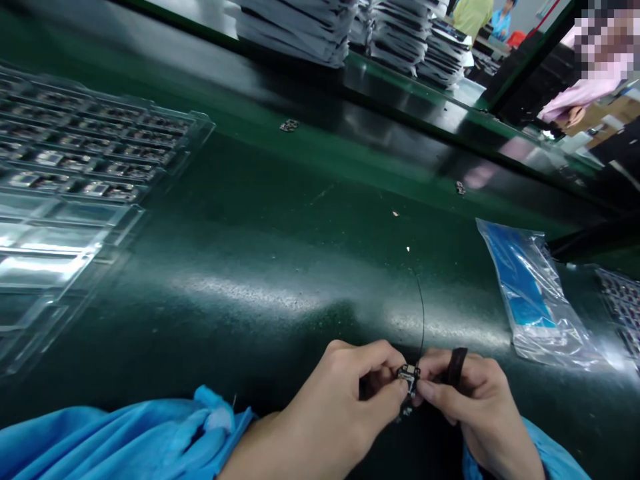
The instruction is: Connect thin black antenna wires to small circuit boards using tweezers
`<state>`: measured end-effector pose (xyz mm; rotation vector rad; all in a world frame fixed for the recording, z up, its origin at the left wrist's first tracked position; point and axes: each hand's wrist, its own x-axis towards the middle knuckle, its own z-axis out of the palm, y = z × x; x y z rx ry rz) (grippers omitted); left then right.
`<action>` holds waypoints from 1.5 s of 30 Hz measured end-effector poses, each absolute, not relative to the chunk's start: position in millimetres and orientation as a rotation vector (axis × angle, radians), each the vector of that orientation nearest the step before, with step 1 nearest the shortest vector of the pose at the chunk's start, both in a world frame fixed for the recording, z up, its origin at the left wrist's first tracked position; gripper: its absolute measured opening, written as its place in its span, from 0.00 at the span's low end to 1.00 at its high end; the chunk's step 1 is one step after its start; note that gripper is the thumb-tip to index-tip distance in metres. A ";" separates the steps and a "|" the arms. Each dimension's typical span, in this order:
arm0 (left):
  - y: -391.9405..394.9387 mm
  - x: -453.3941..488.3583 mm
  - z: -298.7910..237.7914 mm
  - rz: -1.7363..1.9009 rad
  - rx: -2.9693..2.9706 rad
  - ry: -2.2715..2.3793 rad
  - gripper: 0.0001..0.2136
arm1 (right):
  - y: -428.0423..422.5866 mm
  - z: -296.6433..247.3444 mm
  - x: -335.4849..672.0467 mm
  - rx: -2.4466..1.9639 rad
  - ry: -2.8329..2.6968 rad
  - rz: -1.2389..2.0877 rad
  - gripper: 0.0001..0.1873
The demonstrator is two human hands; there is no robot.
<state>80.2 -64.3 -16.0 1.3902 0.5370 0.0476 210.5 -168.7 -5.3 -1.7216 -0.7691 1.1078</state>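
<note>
Near the bottom edge, my left hand (350, 393) pinches a small circuit board (408, 377) between thumb and fingers. The board is dark with silvery parts, and its lower portion is partly hidden. My right hand (475, 397) is closed at the board's right side, thumb and index finger pressed together where a thin black wire (423, 313) emerges. That wire curves upward over the dark green tabletop. Exactly where it meets the board is hidden by the fingertips. A dark band (456, 367) wraps one finger of my right hand.
Clear plastic trays (100, 147) with several small boards lie at left. A plastic bag (530, 293) with a blue sheet lies right, near another filled tray (623, 307). Loose small boards (289, 125) sit toward the back. Stacked packs (300, 30) fill the shelf; a pink-sleeved person (590, 87) is beyond.
</note>
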 end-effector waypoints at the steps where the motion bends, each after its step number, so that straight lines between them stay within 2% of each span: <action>1: -64.2 80.7 -15.4 0.045 1.409 0.538 0.09 | -169.0 -5.6 211.5 -1.727 -0.799 1.109 0.10; 15: -71.9 78.4 -19.2 0.137 1.586 0.493 0.10 | -171.5 -13.2 206.7 -1.778 -0.926 0.998 0.11; 20: -63.0 80.7 -16.8 0.006 1.192 0.491 0.08 | -171.3 -3.9 215.7 -1.662 -0.730 1.314 0.11; 24: -61.5 80.8 -17.1 -0.026 0.993 0.427 0.07 | -171.6 -0.7 220.7 -1.583 -0.748 1.390 0.12; 31: -62.7 82.1 -20.9 0.018 1.279 0.439 0.07 | -172.7 -12.1 222.3 -1.579 -1.008 1.262 0.13; 36: -62.8 81.1 -19.7 0.022 1.361 0.495 0.07 | -172.1 -16.3 218.8 -1.585 -0.954 1.235 0.16; 42: -65.0 80.9 -21.8 0.104 1.361 0.481 0.08 | -168.1 -8.1 215.5 -1.658 -0.860 1.266 0.13; 45: -70.0 79.0 -29.4 0.239 1.547 0.446 0.08 | -167.1 -7.2 212.1 -1.780 -0.943 1.163 0.12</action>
